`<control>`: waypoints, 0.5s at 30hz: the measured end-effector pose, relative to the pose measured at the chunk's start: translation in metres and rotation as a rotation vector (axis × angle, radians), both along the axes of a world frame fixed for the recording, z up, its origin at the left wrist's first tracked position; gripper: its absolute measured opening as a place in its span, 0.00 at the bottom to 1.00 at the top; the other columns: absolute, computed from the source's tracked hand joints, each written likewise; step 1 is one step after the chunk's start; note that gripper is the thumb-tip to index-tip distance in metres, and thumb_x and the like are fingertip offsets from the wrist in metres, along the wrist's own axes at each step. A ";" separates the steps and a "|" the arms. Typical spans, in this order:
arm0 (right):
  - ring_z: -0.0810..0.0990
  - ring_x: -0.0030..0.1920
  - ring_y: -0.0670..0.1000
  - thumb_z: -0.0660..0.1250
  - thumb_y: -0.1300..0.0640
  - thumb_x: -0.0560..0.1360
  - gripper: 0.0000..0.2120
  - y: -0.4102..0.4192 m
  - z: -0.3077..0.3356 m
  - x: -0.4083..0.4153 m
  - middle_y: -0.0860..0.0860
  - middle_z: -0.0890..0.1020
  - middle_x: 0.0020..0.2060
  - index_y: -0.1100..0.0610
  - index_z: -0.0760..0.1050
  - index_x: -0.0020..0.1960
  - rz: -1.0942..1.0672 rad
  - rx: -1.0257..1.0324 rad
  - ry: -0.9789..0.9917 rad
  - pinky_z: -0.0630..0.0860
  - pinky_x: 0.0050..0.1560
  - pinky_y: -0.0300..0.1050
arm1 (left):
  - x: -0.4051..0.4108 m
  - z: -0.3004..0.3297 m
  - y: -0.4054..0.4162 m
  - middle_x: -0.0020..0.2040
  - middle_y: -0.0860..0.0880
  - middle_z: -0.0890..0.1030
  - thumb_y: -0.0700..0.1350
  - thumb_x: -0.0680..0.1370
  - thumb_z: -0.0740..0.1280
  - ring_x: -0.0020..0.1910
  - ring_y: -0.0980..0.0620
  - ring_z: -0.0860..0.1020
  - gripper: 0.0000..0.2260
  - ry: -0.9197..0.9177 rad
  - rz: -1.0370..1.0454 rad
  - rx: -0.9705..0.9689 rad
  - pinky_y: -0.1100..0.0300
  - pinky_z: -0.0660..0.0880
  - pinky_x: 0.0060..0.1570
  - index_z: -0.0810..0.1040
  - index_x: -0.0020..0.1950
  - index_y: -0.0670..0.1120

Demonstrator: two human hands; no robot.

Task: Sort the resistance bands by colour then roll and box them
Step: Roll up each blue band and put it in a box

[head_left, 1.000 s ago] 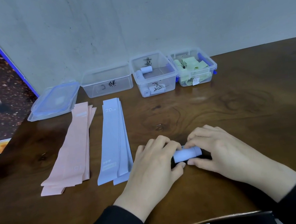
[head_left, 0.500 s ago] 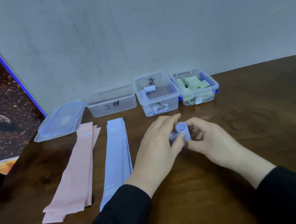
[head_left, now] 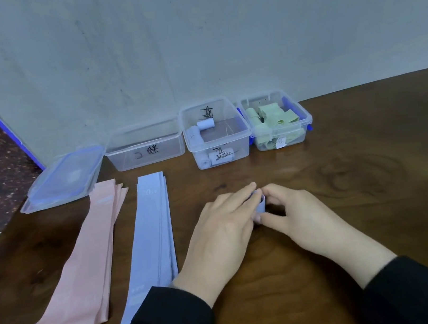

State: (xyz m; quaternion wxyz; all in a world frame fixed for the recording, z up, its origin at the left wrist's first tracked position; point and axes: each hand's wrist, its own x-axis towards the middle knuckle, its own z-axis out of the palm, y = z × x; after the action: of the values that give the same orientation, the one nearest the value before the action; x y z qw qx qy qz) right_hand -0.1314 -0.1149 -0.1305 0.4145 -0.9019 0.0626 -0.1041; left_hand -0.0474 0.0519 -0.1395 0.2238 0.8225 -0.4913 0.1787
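Note:
A rolled blue band (head_left: pixel 261 204) is held between both hands over the middle of the wooden table. My left hand (head_left: pixel 222 232) covers its left side and my right hand (head_left: pixel 296 216) pinches it from the right; most of the roll is hidden. Flat blue bands (head_left: pixel 150 243) lie stacked to the left, with flat pink bands (head_left: pixel 84 267) beside them. At the back stand three clear boxes: one with nothing in it (head_left: pixel 145 137), a middle one (head_left: pixel 243 140) with several blue rolls, a right one (head_left: pixel 305 120) with green bands.
A clear lid with blue clips (head_left: pixel 62 179) lies at the back left, by the table's left edge. A grey wall runs close behind the boxes. Bare wood table (head_left: pixel 363 181) stretches to the right of my hands.
The hands lifted the blue roll from near the front edge, turned it on end and carried it farther toward the boxes. The left hand now covers more of it.

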 end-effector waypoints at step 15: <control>0.80 0.52 0.39 0.74 0.50 0.76 0.08 0.003 0.002 -0.001 0.37 0.84 0.49 0.41 0.78 0.54 -0.046 0.098 0.019 0.77 0.53 0.41 | -0.004 0.014 0.009 0.58 0.64 0.78 0.51 0.79 0.69 0.56 0.69 0.73 0.27 0.630 0.141 -0.120 0.70 0.72 0.57 0.64 0.75 0.63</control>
State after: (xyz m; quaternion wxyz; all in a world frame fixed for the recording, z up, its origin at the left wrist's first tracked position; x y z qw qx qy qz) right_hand -0.1326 -0.1124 -0.1283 0.4549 -0.8799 0.0925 -0.1018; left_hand -0.0518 0.0613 -0.1260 0.4000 0.8547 -0.3283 -0.0411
